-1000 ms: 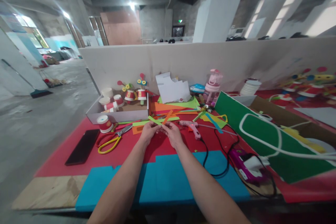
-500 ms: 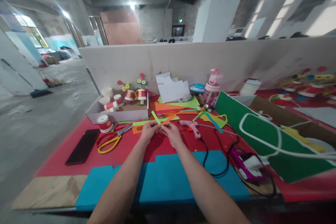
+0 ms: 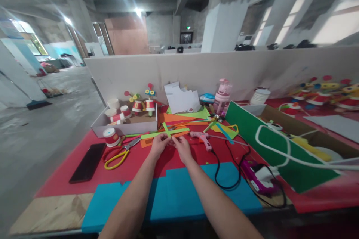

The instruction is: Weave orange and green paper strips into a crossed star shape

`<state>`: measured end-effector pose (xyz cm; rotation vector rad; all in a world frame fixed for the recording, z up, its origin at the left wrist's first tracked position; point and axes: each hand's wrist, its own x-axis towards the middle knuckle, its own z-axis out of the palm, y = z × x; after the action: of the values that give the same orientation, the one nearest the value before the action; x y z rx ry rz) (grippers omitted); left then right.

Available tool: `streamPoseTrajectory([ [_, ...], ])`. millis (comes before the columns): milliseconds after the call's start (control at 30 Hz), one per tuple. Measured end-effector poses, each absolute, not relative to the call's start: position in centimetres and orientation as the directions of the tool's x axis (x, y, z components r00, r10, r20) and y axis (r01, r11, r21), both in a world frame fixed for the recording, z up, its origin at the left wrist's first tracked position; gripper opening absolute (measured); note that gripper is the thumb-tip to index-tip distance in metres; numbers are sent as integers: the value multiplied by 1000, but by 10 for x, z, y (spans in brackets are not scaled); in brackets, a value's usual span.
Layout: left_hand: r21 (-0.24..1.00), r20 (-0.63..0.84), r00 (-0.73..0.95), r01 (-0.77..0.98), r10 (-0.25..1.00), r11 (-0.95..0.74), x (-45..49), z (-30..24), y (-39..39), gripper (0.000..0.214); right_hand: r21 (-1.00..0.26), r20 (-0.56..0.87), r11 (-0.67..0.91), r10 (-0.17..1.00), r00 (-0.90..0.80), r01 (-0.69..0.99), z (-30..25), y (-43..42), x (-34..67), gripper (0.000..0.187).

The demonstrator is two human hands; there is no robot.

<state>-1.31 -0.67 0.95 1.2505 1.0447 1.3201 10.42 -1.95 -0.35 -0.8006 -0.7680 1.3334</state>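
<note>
Between the fingertips of my left hand point(image 3: 159, 145) and my right hand point(image 3: 181, 147) is a narrow yellow-green paper strip point(image 3: 166, 128). Its free end points up and away from me; the lower end is hidden by the fingers. Both hands are closed in a pinch just above the red table cover. Behind them lie another green strip point(image 3: 180, 131) and an orange paper piece point(image 3: 146, 142). A pink glue gun point(image 3: 202, 138) lies right of my right hand, its nozzle towards it. Yellow-and-red-handled scissors point(image 3: 119, 158) rest open-bladed to the left.
A black phone point(image 3: 87, 162) and a paper cup point(image 3: 111, 137) sit on the left, near a white box point(image 3: 131, 130) with cups and cup figures. Blue sheets point(image 3: 193, 190) cover the front edge. On the right are a purple power strip point(image 3: 259, 179), cables and a green-sided box point(image 3: 252, 145).
The view has shifted slightly, so the table sits a little lower and further left. Both hands still pinch the strip, which now stands more upright.
</note>
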Motion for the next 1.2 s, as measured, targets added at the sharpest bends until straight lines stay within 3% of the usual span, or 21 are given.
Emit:
streamPoseTrajectory([
  [167, 982, 186, 44, -47, 982, -184, -14, 11, -8, 27, -871, 29, 77, 994, 105, -486, -3, -19, 103, 34],
  [367, 978, 112, 41, -183, 993, -103, -12, 13, -9, 40, -851, 73, 73, 997, 21, -521, 8, -25, 106, 29],
  [667, 978, 119, 75, -178, 990, -105, -20, 4, -7, 30, -878, 84, 80, 996, 13, -473, -3, -21, 111, 33],
  [1200, 963, 68, 123, -266, 990, -33, -14, 5, -9, 31, -923, 152, 184, 981, 121, -337, 0, -24, 113, 26],
])
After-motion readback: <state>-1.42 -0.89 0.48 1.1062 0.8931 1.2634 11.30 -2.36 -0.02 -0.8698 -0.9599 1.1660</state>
